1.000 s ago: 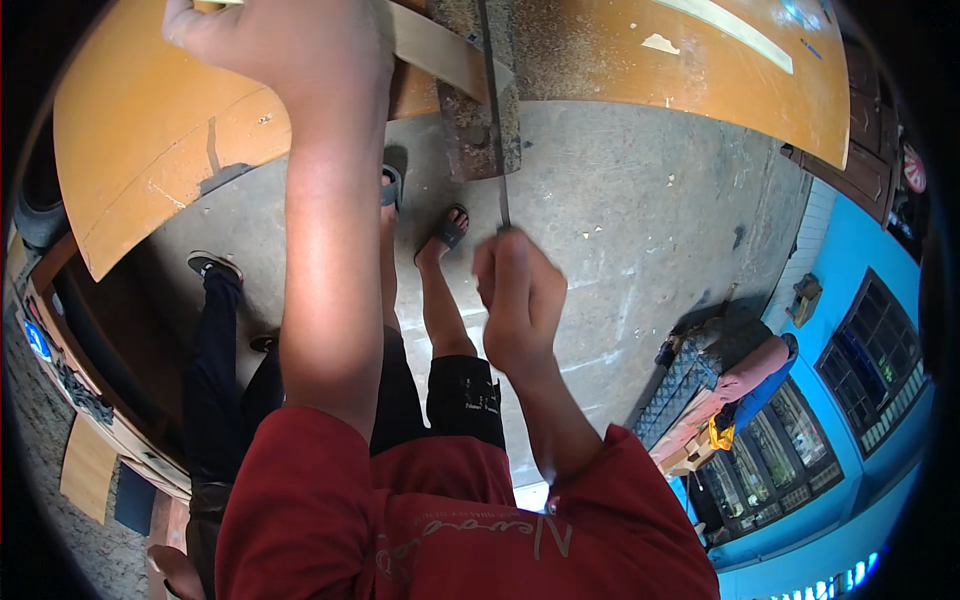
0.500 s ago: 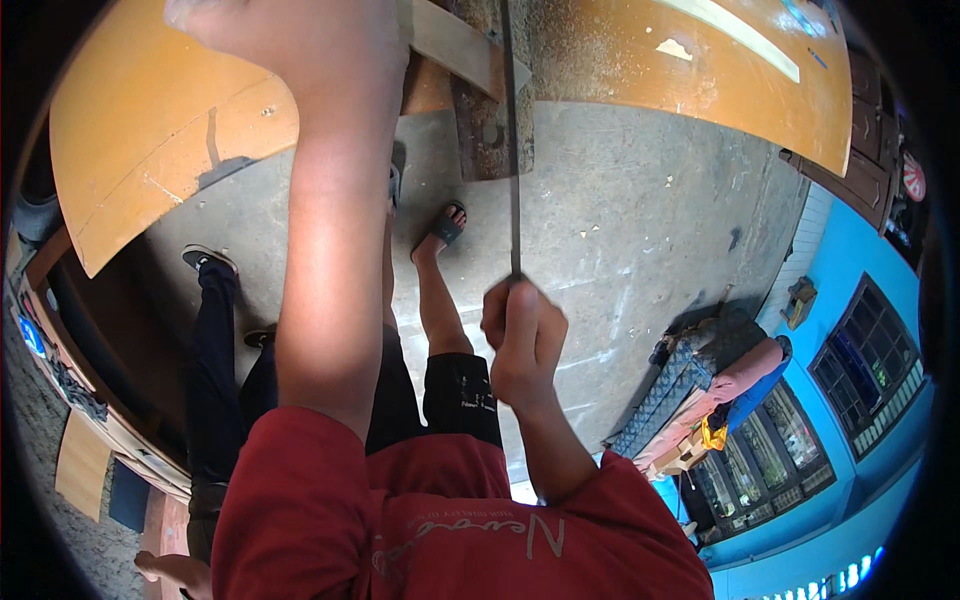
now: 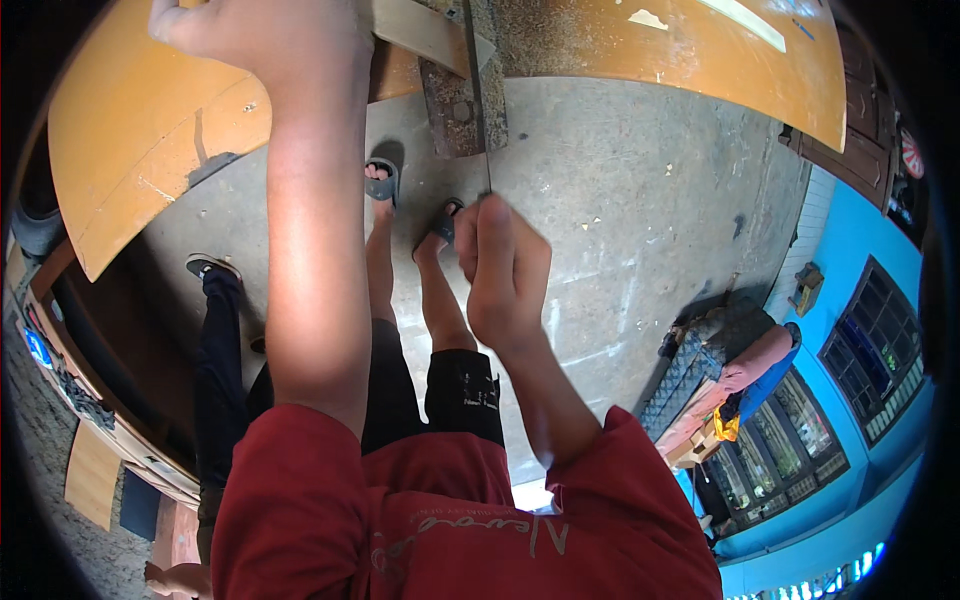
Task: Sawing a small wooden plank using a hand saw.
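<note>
My right hand [image 3: 506,268] is closed in a fist around the lower end of a hand saw [image 3: 480,100], with the thumb along the top. Its thin dark blade shows edge-on and runs away from me over the workbench edge. It passes beside the end of a pale wooden strip [image 3: 425,38]. Underneath lies a dark, worn board [image 3: 450,112] with a round hole, jutting past the bench edge and dusted with sawdust. My left hand [image 3: 225,35] is over the bench at the upper left; the frame cuts off most of its fingers, so its hold is hidden.
The orange workbench [image 3: 150,160] spans the far side, with sawdust and a pale strip [image 3: 745,22] on its right. Another person's dark-trousered leg [image 3: 220,340] stands at the left. A cloth-draped pile [image 3: 715,370] sits by the blue wall [image 3: 850,300] at the right.
My right hand has moved forward with the saw, closer to the bench edge, so less blade shows between fist and board. My left arm stays nearly in place; the view has shifted slightly.
</note>
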A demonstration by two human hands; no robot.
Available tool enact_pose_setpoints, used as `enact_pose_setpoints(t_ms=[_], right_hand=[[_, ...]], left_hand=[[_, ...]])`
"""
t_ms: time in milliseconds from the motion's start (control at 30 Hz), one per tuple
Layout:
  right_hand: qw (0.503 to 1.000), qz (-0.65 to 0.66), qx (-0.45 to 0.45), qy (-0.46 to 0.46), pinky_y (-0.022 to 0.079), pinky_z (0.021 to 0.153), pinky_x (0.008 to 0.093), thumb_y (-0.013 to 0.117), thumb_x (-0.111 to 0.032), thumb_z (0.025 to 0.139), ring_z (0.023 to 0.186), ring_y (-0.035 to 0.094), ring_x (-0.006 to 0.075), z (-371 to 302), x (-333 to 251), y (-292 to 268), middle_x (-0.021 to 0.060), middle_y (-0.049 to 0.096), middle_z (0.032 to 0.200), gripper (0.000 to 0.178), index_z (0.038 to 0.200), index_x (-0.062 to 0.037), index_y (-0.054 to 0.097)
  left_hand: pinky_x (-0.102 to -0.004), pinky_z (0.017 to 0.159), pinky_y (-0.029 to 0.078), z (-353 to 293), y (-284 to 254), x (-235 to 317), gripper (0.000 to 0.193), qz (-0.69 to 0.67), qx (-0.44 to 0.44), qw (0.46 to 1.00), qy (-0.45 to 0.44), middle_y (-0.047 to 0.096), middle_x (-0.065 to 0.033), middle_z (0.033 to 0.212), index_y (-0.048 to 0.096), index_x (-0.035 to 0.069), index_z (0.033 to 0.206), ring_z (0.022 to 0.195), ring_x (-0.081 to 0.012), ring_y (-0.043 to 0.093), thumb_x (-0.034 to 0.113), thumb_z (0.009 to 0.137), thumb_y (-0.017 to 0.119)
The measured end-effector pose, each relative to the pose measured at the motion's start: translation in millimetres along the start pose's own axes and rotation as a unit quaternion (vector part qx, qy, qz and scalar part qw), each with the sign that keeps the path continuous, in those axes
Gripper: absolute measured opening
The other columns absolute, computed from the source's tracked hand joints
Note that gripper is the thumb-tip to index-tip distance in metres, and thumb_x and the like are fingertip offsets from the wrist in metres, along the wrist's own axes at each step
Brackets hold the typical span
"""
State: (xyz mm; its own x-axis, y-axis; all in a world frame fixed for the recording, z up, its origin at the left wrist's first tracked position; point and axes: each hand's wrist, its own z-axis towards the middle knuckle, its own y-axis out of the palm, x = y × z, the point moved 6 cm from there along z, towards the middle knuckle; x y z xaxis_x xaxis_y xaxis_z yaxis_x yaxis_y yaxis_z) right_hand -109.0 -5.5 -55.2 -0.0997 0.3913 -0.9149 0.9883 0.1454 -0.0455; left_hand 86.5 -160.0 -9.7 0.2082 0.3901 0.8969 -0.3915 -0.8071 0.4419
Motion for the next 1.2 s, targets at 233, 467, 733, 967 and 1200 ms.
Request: enact_pose_setpoints(t_ms=[233,467,733,967,1200], right_hand=[[0.995,0.087,0.017,0.041,0.034,0.054,0.0263,0.042,-0.025,0.111,0.058,0.041,0.0058,-2,-9,-11,-0.0013,0.048,0.062,0.041,0.081,-0.0027,0.059],[0.999,0.048,-0.021,-0.01,0.029,0.052,0.0256,0.042,-0.026,0.111,0.056,0.036,0.0043,8,-3,-1,-0.0027,0.043,0.062,0.039,0.088,-0.0022,0.062],[0.993,0.111,-0.022,0.039,0.027,0.054,0.0226,0.044,-0.027,0.11,0.06,0.032,0.0019,8,-2,3,-0.0071,0.04,0.065,0.034,0.087,-0.0064,0.058],[0.996,0.088,0.006,0.001,0.029,0.057,0.0232,0.046,-0.025,0.109,0.065,0.035,0.003,9,-2,3,-0.0049,0.042,0.068,0.032,0.087,-0.0062,0.058],[0.994,0.097,-0.002,0.044,0.043,0.061,0.0281,0.053,-0.018,0.106,0.067,0.051,0.008,-27,10,-13,0.0071,0.062,0.072,0.024,0.099,0.0013,0.065]], left_hand=[[-0.0274,0.053,0.041,21,-20,-16,0.037,0.01,-0.044,0.999,0.004,0.051,-0.0054,0.087,0.03,0.011,0.14,0.063,-0.0116,0.046,0.005,0.105,0.039],[-0.0334,0.057,0.048,36,-29,-27,0.047,0.047,-0.12,0.992,0.017,0.05,-0.0098,0.088,0.02,0.014,0.145,0.066,-0.0156,0.049,0.001,0.103,0.036],[-0.0342,0.057,0.053,28,-25,-14,0.063,0.098,-0.104,0.989,0.038,0.053,-0.0135,0.08,0.003,0.014,0.152,0.06,-0.02,0.053,0.003,0.103,0.041],[-0.031,0.051,0.052,15,-31,-8,0.055,0.199,-0.109,0.972,0.069,0.052,-0.0189,0.111,0.023,0.007,0.148,0.057,-0.0184,0.057,-0.006,0.099,0.044],[-0.0348,0.093,0.045,20,-31,-16,0.031,0.239,-0.065,0.952,0.182,0.053,-0.0186,0.114,0.046,-0.005,0.131,0.102,-0.0234,0.055,-0.001,0.1,0.045]])
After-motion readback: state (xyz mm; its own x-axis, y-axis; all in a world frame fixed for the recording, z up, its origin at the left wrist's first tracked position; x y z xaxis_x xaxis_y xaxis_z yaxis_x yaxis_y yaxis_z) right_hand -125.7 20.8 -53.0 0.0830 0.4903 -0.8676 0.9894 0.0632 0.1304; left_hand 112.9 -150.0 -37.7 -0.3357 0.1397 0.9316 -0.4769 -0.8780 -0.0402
